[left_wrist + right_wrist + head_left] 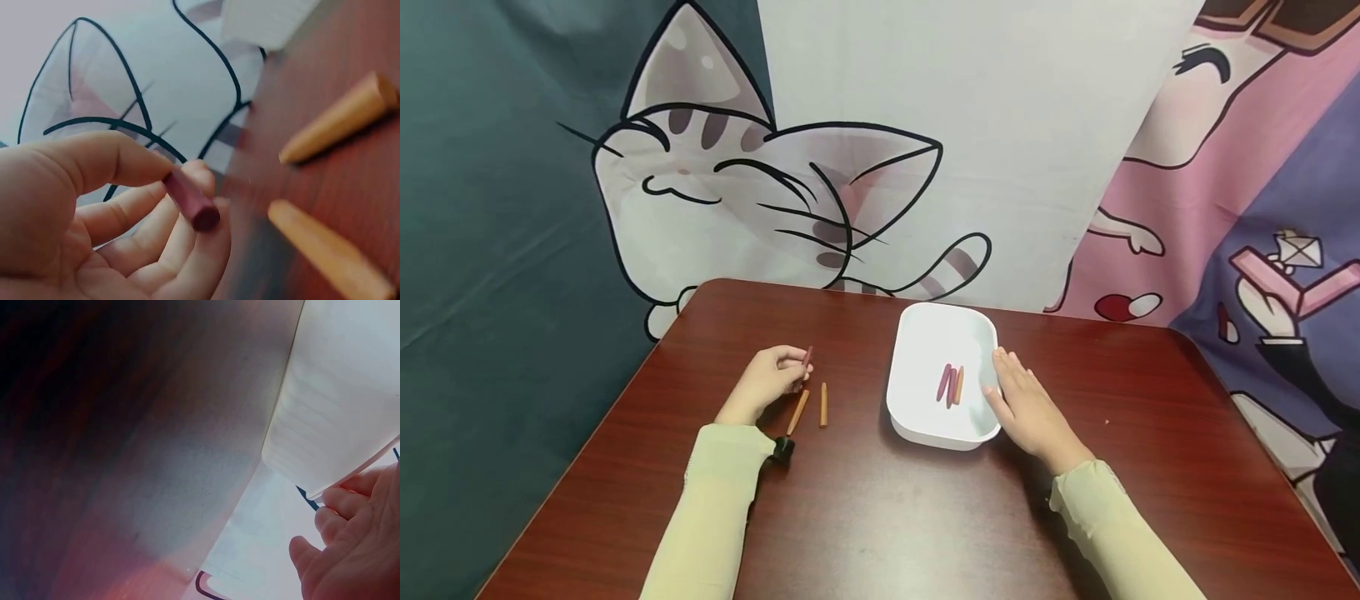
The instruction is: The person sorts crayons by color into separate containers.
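Note:
Between thumb and fingers, my left hand (pixel 769 379) pinches a dark red crayon (pixel 192 201), held just above the table's left half. Two orange-yellow crayons, one slanted (pixel 798 412) and one straighter (pixel 823 405), lie on the table beside that hand. A white tray (pixel 917 429) stands right of them. Inside it, two dark red crayons (pixel 943 382) and an orange one (pixel 959 386) lie close together. My right hand (pixel 1030 408) rests against the tray's right rim with its fingers extended and the thumb over the edge.
The brown wooden table (pixel 865 525) ends at a back edge near the tray. Behind it hangs a cloth (pixel 1000 125) printed with a cartoon cat. A small black object (pixel 783 451) sits at the left sleeve cuff.

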`<state>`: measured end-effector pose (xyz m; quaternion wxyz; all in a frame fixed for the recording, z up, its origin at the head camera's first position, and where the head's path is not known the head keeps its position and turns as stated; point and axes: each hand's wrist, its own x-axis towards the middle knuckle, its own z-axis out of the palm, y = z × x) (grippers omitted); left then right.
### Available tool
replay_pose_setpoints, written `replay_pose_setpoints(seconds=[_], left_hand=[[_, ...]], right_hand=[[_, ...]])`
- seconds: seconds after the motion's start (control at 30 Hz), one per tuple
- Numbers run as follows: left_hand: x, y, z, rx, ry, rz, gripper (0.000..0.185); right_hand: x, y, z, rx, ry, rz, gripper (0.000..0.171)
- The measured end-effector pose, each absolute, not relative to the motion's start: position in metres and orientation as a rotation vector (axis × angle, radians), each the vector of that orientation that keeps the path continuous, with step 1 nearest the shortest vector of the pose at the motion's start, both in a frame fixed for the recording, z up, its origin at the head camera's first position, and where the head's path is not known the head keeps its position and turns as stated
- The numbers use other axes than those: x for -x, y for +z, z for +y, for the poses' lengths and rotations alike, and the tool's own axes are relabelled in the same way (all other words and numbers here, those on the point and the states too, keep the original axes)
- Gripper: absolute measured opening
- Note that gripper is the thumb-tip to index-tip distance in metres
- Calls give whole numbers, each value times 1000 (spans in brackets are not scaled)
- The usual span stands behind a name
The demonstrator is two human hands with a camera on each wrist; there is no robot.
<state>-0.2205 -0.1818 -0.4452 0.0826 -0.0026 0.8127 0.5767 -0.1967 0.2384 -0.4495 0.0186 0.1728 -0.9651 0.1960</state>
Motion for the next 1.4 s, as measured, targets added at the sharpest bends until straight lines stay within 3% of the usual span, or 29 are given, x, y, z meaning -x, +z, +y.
replay_pose_setpoints(seconds=[0.6, 1.03, 1.4], left_hand=[[213, -436, -136, -58, 2029, 1875, 41], [207, -426, -83, -143, 2117, 1818, 36], [226, -408, -29, -133, 1943, 1930, 34]], right_hand=[[194, -448, 239, -535, 608, -3009, 71], [196, -450, 238, -546, 596, -2992, 71], [198, -451, 240, -545, 591, -2985, 70]])
